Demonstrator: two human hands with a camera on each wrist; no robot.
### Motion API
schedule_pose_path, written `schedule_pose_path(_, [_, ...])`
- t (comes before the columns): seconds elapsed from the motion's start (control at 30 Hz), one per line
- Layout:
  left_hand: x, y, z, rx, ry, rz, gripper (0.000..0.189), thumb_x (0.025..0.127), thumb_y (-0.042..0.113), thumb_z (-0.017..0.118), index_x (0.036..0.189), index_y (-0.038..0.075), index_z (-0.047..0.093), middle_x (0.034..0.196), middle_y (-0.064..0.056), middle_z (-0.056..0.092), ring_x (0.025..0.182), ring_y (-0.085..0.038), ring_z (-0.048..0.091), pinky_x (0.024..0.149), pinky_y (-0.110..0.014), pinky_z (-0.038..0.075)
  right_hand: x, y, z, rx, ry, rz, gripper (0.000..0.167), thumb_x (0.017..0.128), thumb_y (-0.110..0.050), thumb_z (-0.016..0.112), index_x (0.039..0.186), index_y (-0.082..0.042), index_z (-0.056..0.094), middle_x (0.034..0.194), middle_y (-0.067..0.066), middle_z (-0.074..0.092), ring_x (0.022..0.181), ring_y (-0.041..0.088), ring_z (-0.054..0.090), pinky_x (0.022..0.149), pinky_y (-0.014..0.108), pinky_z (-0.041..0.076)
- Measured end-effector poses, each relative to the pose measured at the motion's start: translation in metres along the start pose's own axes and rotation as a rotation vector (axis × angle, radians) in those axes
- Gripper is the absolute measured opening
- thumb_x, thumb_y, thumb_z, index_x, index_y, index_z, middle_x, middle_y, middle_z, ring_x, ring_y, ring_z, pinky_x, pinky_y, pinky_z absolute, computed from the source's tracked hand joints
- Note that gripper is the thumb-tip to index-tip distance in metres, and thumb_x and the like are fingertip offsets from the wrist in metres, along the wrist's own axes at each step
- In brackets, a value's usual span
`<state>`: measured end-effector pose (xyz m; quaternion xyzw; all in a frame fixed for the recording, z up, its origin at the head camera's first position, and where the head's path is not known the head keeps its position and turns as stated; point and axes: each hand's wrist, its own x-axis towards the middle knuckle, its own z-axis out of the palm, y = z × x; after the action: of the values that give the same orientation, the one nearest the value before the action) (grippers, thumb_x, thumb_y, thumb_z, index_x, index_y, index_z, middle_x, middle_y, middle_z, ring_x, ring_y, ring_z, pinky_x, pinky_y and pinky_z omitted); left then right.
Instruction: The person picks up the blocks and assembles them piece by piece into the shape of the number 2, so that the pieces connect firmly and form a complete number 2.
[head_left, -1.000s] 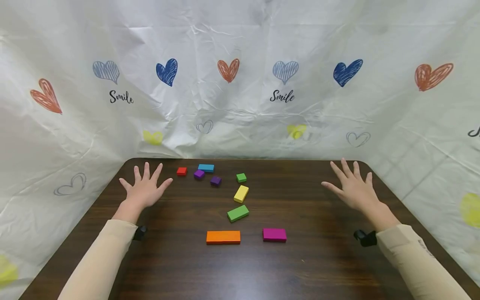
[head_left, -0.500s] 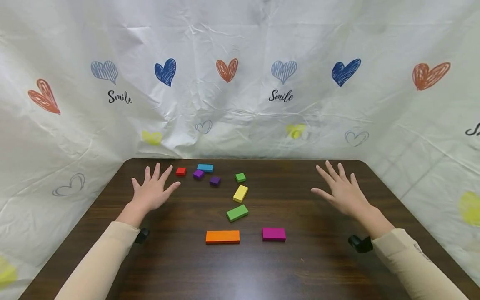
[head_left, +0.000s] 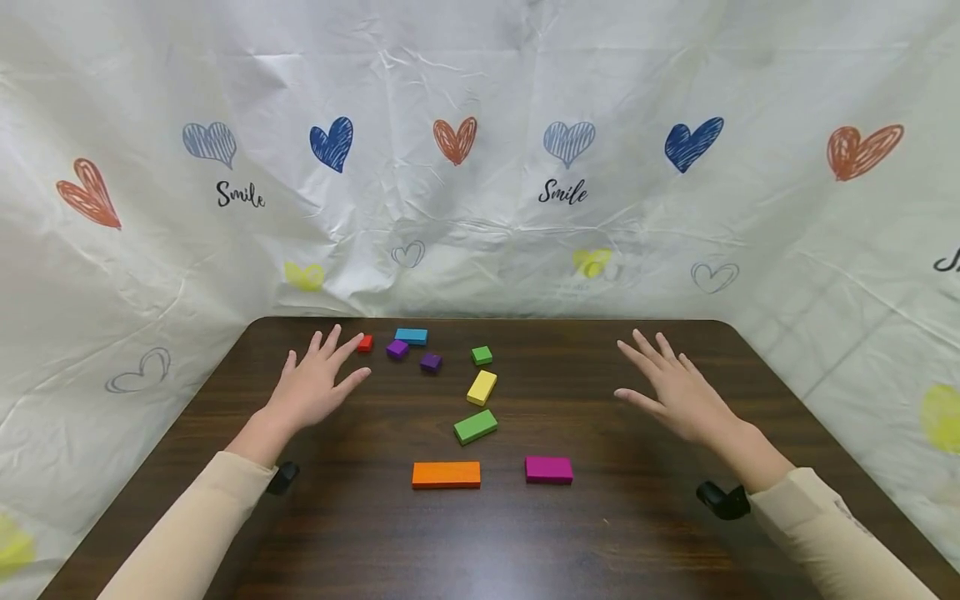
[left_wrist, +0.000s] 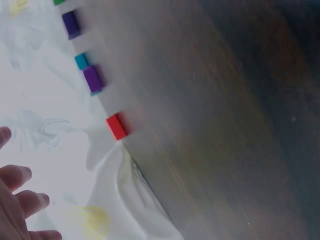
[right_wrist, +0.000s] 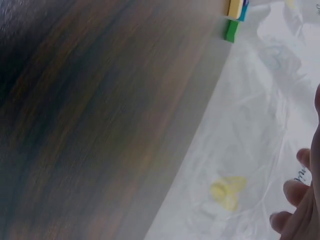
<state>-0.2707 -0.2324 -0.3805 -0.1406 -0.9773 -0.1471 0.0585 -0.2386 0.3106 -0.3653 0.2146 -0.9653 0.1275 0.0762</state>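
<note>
My left hand (head_left: 303, 393) hovers over the left side of the table, fingers spread and holding nothing. Its index fingertip partly covers the red block (head_left: 365, 343) in the head view. Over the right side hangs my right hand (head_left: 684, 395), also spread and bare. Close to the left hand at the back lie a blue block (head_left: 412, 337), a purple block (head_left: 397, 349) and a dark purple block (head_left: 431, 362). Down the middle are a small green block (head_left: 482, 356), a yellow block (head_left: 482, 388) and a longer green block (head_left: 476, 427). Nearer me lie an orange block (head_left: 446, 475) and a magenta block (head_left: 548, 470).
The dark wooden table (head_left: 480, 550) has rounded far corners. A white sheet (head_left: 480, 75) printed with hearts and words hangs behind it and along both sides. A black wrist camera (head_left: 723, 500) sits under the right wrist, another (head_left: 282, 478) under the left.
Both hands have moved inward, the left one rightward toward the red block and the right one leftward. Their fingers are somewhat less widely spread. The blocks have stayed in place.
</note>
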Motion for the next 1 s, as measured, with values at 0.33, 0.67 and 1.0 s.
schedule_pose_path(0.33, [-0.008,0.013,0.005,-0.016,0.019,0.127,0.065,0.105,0.049,0.054,0.159,0.016,0.040,0.165,-0.018,0.027,0.151,-0.045,0.020,0.113,-0.072,0.015,-0.006,-0.004,0.009,0.103,-0.028,-0.127,0.074,0.102,-0.041,0.063,0.163,-0.016,0.029,0.169,0.014,0.015,0.152,0.048,0.009,0.111,0.072,0.020])
schedule_pose_path(0.67, [-0.010,0.031,0.006,-0.101,0.042,0.260,0.056,0.102,0.037,0.064,0.151,0.010,0.052,0.157,-0.016,0.043,0.147,-0.041,0.034,0.113,-0.068,0.025,-0.009,-0.019,0.011,0.190,-0.059,-0.163,0.074,0.101,-0.042,0.065,0.163,-0.023,0.030,0.169,0.008,0.021,0.155,0.036,0.011,0.112,0.067,0.025])
schedule_pose_path(1.0, [-0.014,0.041,0.009,-0.196,-0.017,0.265,0.052,0.102,0.033,0.066,0.148,0.013,0.055,0.149,-0.012,0.055,0.137,-0.035,0.051,0.109,-0.056,0.039,-0.013,-0.033,0.014,0.248,-0.089,-0.180,0.072,0.101,-0.045,0.064,0.162,-0.027,0.032,0.167,0.000,0.025,0.154,0.028,0.018,0.118,0.045,0.027])
